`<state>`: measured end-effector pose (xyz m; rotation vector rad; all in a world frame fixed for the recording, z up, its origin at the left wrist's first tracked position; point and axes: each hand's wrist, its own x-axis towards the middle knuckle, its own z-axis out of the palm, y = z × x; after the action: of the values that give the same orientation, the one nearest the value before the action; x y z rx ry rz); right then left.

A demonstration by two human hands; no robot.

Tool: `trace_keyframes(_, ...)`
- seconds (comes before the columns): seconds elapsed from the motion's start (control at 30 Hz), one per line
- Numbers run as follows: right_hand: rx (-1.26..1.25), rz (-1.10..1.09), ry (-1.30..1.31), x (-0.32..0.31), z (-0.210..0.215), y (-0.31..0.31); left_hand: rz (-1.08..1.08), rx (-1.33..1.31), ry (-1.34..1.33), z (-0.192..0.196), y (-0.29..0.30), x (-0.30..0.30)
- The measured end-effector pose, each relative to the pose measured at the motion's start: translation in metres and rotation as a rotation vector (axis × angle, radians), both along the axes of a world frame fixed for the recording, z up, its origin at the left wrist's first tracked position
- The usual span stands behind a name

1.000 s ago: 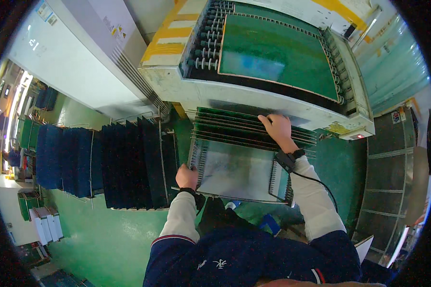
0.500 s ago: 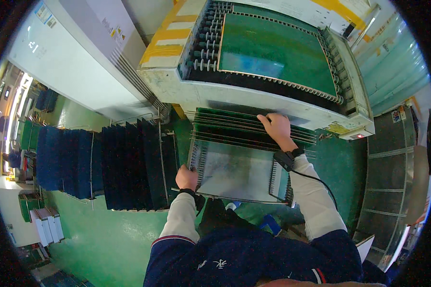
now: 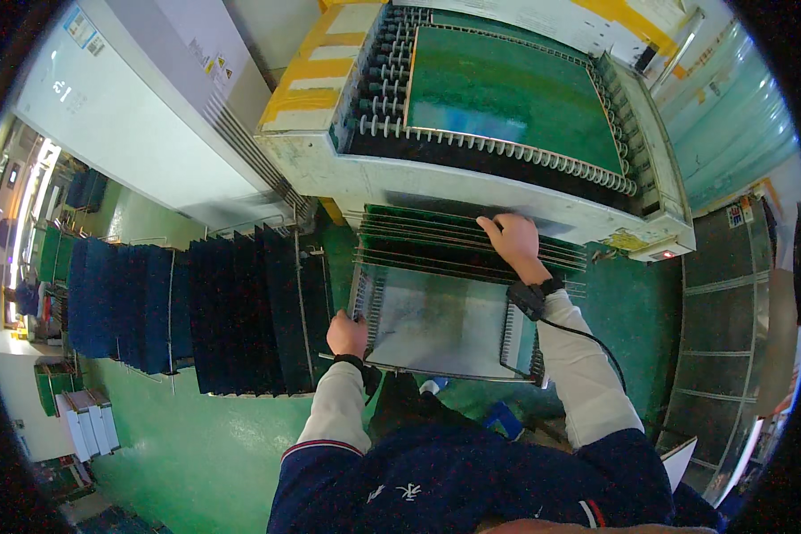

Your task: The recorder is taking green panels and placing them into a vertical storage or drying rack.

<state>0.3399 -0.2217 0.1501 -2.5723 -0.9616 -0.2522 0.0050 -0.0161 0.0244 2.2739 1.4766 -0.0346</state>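
Not much diff vs the two earlier looks: both hands sit where they were, rack hasn't shifted, so this reads as a steady hold, not a move in progress.

Left hand (image 3: pixel 347 334) is at the near-left corner of the wire rack (image 3: pixel 436 325), fingers curled on the rack's edge frame (grip looks closed on it, though the fingertips themselves are hidden under the hand). Right hand (image 3: pixel 510 240) reaches fwd to the far side, fingers together and laid flat on the green panels (image 3: pixel 436 233) stacked edge-on just below the lip of the conveyor machine (image 3: pixel 507 116); can't tell if it pinches one or only presses on top. Wrist strap w/ a dark cord (image 3: pixel 587 334) trails back along the right sleeve.

The rack lies betw the two hands, pale sheet on its top, dark blue slotted trays (image 3: pixel 196 311) just left of it, green floor (image 3: pixel 178 445) below
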Motion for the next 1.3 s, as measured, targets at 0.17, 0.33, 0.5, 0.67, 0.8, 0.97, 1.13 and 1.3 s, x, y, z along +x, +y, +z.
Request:
trace_keyframes(0.17,0.004,-0.002,-0.004,0.0018,-0.0020,-0.0022,-0.003,0.011,-0.027,0.0011,-0.0016,0.0003)
trace_keyframes(0.33,-0.020,-0.012,0.012,-0.0009,-0.0009,0.0000,0.018,-0.021,-0.019,0.0017,0.0001,-0.0006)
trace_keyframes(0.5,-0.035,-0.015,0.008,0.0001,-0.0020,-0.0024,0.018,-0.030,-0.019,0.0044,-0.0007,0.0014)
trace_keyframes(0.67,-0.002,-0.012,-0.023,0.0007,-0.0053,-0.0018,0.014,-0.042,-0.009,0.0055,-0.0007,0.0010)
trace_keyframes(0.8,0.007,-0.004,-0.034,0.0006,-0.0041,-0.0005,0.016,-0.014,0.000,0.0051,-0.0009,0.0011)
trace_keyframes(0.97,0.004,0.002,-0.046,0.0017,-0.0026,-0.0011,0.027,-0.033,-0.021,0.0083,-0.0018,0.0024)
trace_keyframes(1.13,0.011,0.006,-0.040,0.0024,-0.0018,-0.0006,0.040,-0.027,-0.031,0.0100,-0.0030,0.0036)
trace_keyframes(1.3,0.027,0.016,-0.062,0.0030,-0.0031,0.0000,0.036,-0.018,-0.008,0.0075,-0.0019,0.0033)
